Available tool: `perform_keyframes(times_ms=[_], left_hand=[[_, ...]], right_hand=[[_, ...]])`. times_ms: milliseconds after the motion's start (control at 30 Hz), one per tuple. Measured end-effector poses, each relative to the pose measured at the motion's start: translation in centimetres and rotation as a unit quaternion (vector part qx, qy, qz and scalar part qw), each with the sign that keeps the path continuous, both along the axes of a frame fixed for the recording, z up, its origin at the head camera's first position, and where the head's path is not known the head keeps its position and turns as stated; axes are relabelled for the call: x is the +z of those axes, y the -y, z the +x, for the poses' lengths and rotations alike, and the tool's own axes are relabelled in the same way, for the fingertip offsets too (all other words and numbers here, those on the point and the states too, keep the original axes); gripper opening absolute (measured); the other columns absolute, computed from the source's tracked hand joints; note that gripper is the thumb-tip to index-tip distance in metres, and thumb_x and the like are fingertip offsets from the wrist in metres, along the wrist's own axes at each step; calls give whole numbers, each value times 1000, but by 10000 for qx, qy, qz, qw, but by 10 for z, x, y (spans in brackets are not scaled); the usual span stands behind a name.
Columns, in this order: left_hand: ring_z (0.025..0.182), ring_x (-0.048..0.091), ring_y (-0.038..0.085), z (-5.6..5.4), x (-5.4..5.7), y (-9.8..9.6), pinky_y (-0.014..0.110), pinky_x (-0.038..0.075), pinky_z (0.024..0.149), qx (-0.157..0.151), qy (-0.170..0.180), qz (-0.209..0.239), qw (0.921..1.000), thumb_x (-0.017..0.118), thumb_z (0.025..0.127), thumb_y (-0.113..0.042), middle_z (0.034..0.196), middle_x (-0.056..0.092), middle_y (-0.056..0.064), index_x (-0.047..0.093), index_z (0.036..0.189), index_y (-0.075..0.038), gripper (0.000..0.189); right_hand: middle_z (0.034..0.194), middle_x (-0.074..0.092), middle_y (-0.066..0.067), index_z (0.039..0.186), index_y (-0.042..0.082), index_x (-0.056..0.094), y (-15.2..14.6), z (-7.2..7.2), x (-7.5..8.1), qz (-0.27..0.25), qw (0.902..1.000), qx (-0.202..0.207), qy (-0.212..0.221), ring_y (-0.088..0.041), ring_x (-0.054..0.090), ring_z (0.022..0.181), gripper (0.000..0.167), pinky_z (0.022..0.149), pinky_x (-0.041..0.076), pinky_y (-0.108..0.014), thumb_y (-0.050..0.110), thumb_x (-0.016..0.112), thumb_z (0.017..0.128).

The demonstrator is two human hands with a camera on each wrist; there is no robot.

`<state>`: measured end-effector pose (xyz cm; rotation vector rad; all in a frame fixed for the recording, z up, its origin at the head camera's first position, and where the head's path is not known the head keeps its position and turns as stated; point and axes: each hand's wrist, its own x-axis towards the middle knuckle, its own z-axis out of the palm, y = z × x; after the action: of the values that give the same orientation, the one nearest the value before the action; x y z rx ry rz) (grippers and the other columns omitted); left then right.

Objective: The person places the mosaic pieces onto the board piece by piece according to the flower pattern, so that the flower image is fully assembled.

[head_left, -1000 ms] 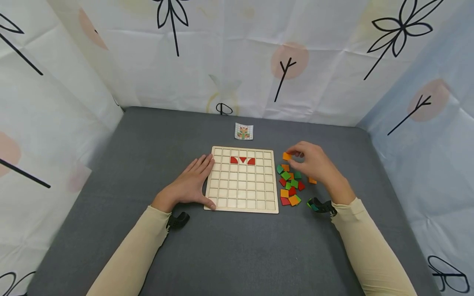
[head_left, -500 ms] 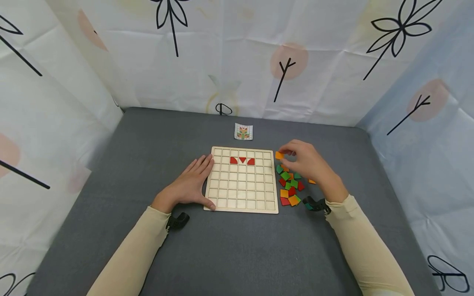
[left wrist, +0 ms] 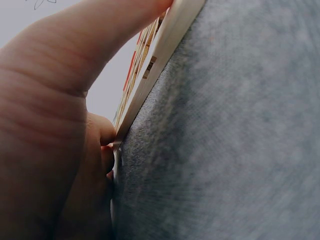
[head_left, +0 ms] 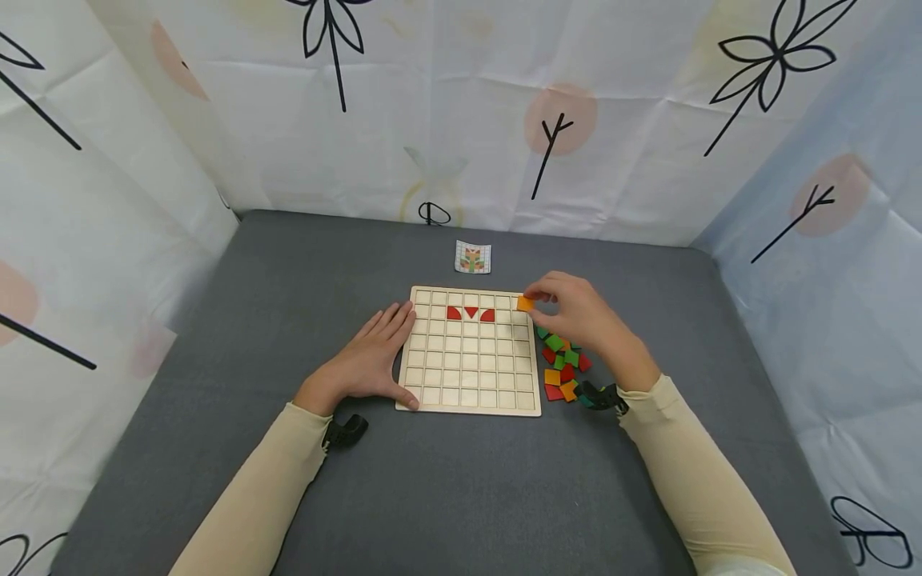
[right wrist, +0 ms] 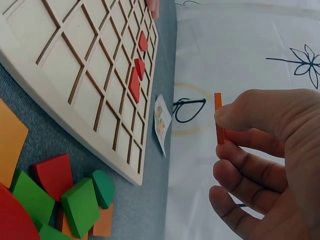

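A wooden grid board (head_left: 461, 368) lies on the table with three red pieces (head_left: 471, 313) set in one row near its far edge. My left hand (head_left: 370, 356) rests along the board's left side, fingers straight, the thumb at the near left corner. Above the board's far right corner, my right hand (head_left: 579, 316) pinches an orange square tile (head_left: 525, 303) between thumb and fingers. Seen edge-on in the right wrist view, the orange tile (right wrist: 219, 119) is held up off the board. The left wrist view shows the thumb (left wrist: 100, 40) against the board's edge (left wrist: 145, 85).
Right of the board lies a loose pile of red, green and orange pieces (head_left: 560, 360), partly under my right forearm. A small printed pattern card (head_left: 472, 258) sits behind the board on the grey table (head_left: 324, 248). Patterned cloth walls (head_left: 461, 104) surround the table.
My right hand has moved left with the orange tile, from beside the board to over its far right corner. The left hand stays in place.
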<state>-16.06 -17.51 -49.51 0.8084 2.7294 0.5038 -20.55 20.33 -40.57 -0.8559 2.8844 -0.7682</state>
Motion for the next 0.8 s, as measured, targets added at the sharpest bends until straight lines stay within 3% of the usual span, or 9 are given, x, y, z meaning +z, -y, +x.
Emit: perform_keyframes(times_ms=[333,800], left_hand=[[166,-5,35,0,1,0,51,-1,133,-3,5,16,10000,90,65,-82,181,-4,16,3,173,0,161],[166,-5,35,0,1,0,51,-1,133,-11,55,15,10000,90,66,-81,181,-5,15,3,173,0,160]], right_hand=[[119,70,-9,124,3,78,13,1,-1,63,9998,64,155,-36,64,107,25,89,56,-46,10,79,99],[117,71,-9,123,3,78,28,-1,-3,72,9996,256,29,-30,64,104,24,88,56,-44,10,76,100]])
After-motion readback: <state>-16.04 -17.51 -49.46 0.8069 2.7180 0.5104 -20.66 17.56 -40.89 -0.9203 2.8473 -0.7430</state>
